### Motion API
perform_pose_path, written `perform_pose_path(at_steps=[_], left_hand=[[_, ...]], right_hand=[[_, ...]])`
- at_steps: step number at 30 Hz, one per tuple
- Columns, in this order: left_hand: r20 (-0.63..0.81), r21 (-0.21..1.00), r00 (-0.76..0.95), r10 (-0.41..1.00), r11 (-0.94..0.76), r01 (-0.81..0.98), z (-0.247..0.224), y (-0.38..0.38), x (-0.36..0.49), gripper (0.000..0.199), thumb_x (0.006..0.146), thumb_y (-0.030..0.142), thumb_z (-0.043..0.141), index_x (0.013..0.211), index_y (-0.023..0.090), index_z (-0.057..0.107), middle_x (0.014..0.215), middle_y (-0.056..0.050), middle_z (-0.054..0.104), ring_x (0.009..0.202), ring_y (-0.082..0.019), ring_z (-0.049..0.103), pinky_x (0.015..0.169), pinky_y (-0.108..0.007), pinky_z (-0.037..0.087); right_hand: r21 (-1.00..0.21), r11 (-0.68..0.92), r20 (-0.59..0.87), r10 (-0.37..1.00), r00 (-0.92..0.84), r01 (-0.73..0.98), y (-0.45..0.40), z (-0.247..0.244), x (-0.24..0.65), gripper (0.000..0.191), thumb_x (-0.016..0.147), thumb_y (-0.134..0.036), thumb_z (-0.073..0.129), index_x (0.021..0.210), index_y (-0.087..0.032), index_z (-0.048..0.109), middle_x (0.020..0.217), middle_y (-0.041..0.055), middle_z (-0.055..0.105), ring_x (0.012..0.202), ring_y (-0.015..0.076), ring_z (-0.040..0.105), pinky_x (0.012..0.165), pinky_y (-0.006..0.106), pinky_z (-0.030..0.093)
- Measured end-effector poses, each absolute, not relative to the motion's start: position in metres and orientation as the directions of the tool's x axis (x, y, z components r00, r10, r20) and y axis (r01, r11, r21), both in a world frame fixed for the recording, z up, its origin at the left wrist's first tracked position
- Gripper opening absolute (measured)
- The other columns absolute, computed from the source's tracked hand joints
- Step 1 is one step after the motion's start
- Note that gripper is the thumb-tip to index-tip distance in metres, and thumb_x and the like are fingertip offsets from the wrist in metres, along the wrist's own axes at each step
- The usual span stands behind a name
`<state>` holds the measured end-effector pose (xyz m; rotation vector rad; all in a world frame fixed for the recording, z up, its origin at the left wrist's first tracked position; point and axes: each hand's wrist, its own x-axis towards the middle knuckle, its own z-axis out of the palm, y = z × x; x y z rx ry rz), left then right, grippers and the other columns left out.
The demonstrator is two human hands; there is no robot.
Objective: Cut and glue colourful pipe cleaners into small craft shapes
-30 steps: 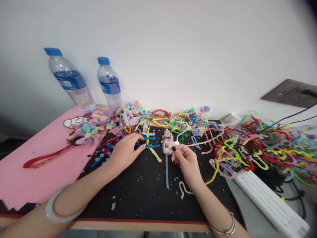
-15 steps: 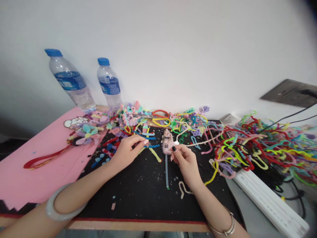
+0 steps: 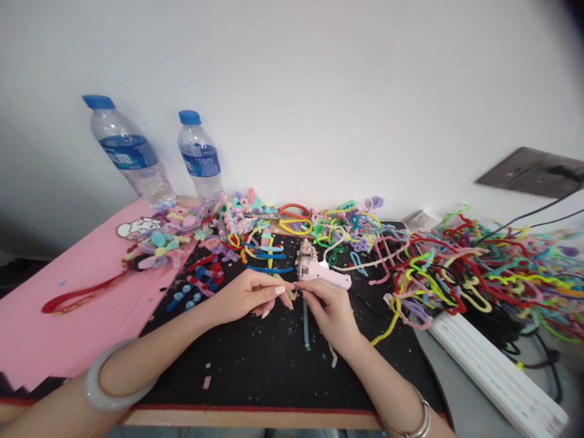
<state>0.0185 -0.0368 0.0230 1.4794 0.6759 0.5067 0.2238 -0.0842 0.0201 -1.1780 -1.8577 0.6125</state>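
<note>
My left hand [image 3: 249,296] and my right hand [image 3: 332,309] meet fingertip to fingertip over the black mat. Both are closed in a pinch; whatever lies between the fingertips is too small and hidden to name. Just behind them lies a pink hot glue gun [image 3: 328,275] with a crusted nozzle. A grey-blue stick [image 3: 306,331] runs from it toward me, partly behind my right fingers. Blue pipe cleaners [image 3: 269,270] and a yellow pipe cleaner [image 3: 270,252] lie beyond my left hand. A cream pipe cleaner [image 3: 334,358] pokes out below my right hand.
Scissors [image 3: 295,227] with red and yellow handles lie among fuzzy flowers at the back. A tangle of coloured pipe cleaners [image 3: 474,267] fills the right, beside a white power strip [image 3: 497,371]. Two water bottles [image 3: 199,155] stand by the wall; pink paper [image 3: 91,261] covers the left.
My left hand has moved right and slightly nearer, away from the blue pipe cleaners. My right hand has shifted slightly left, so the fingertips now meet. More of the glue gun's handle shows.
</note>
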Motion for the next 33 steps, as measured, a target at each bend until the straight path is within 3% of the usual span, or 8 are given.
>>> perform_pose_path(at_steps=[4, 12, 19, 24, 27, 30, 33], left_hand=[[-0.114, 0.987, 0.784, 0.61, 0.16, 0.019, 0.023, -0.037, 0.0185, 0.038, 0.091, 0.032, 0.053, 0.125, 0.015, 0.059, 0.09, -0.011, 0.07, 0.048, -0.005, 0.048, 0.043, -0.018, 0.034], [-0.157, 0.84, 0.904, 0.398, 0.535, -0.09, 0.02, -0.0385, 0.0141, 0.067, 0.088, 0.033, 0.059, 0.145, 0.016, 0.029, 0.081, -0.012, 0.072, 0.046, -0.007, 0.048, 0.04, -0.017, 0.03], [-0.102, 0.763, 0.957, 0.27, 0.639, -0.099, 0.0217, -0.0376, 0.0123, 0.081, 0.086, 0.032, 0.062, 0.149, 0.018, 0.013, 0.083, -0.012, 0.073, 0.047, -0.009, 0.053, 0.04, -0.017, 0.033], [-0.078, 0.742, 0.978, 0.195, 0.666, -0.073, 0.0236, -0.039, 0.0105, 0.082, 0.082, 0.036, 0.066, 0.147, 0.015, 0.021, 0.08, -0.011, 0.073, 0.045, -0.01, 0.055, 0.039, -0.018, 0.034], [-0.104, 0.765, 0.943, 0.317, 0.631, -0.128, 0.022, -0.0379, 0.0119, 0.066, 0.084, 0.032, 0.064, 0.141, 0.016, 0.035, 0.077, -0.009, 0.072, 0.044, -0.008, 0.053, 0.039, -0.016, 0.034], [-0.126, 0.804, 0.866, 0.484, 0.561, -0.197, 0.0196, -0.0354, 0.0144, 0.036, 0.084, 0.031, 0.064, 0.114, 0.011, 0.058, 0.076, -0.009, 0.07, 0.044, -0.006, 0.052, 0.04, -0.015, 0.036], [-0.143, 0.816, 0.806, 0.574, 0.529, -0.232, 0.0187, -0.0339, 0.0162, 0.023, 0.083, 0.032, 0.066, 0.093, 0.011, 0.061, 0.077, -0.009, 0.07, 0.047, -0.006, 0.053, 0.044, -0.015, 0.04]], right_hand=[[-0.694, 0.467, 0.415, 0.881, -0.226, 0.548, -0.0835, 0.0177, 0.2257, 0.02, 0.089, -0.013, 0.051, 0.097, -0.016, 0.068, 0.087, 0.0077, 0.072, 0.079, 0.0168, 0.067, 0.073, 0.026, 0.052], [-0.525, 0.499, 0.457, 0.849, -0.267, 0.689, -0.0829, 0.0128, 0.2262, 0.024, 0.09, -0.011, 0.043, 0.1, -0.012, 0.065, 0.085, 0.0112, 0.069, 0.078, 0.0203, 0.066, 0.071, 0.03, 0.052], [-0.487, 0.481, 0.5, 0.838, -0.219, 0.729, -0.083, 0.0139, 0.22, 0.023, 0.089, -0.009, 0.041, 0.096, -0.012, 0.063, 0.082, 0.0113, 0.068, 0.076, 0.0204, 0.065, 0.069, 0.03, 0.052], [-0.57, 0.383, 0.484, 0.871, -0.08, 0.726, -0.0787, 0.014, 0.225, 0.021, 0.087, -0.012, 0.044, 0.089, -0.015, 0.065, 0.078, 0.0089, 0.068, 0.071, 0.0189, 0.065, 0.066, 0.029, 0.051], [-0.74, 0.301, 0.382, 0.924, 0.008, 0.601, -0.0779, 0.015, 0.2276, 0.021, 0.087, -0.015, 0.046, 0.091, -0.017, 0.067, 0.078, 0.006, 0.069, 0.068, 0.0169, 0.064, 0.063, 0.027, 0.051], [-0.877, 0.212, 0.249, 0.968, 0.03, 0.432, -0.0793, 0.0161, 0.2267, 0.023, 0.087, -0.02, 0.048, 0.097, -0.018, 0.069, 0.077, 0.0041, 0.068, 0.056, 0.0134, 0.059, 0.052, 0.024, 0.048], [-0.937, 0.152, 0.171, 0.985, 0.035, 0.316, -0.081, 0.017, 0.2245, 0.023, 0.084, -0.022, 0.052, 0.1, -0.018, 0.069, 0.074, 0.0033, 0.068, 0.047, 0.0112, 0.053, 0.043, 0.022, 0.042]])
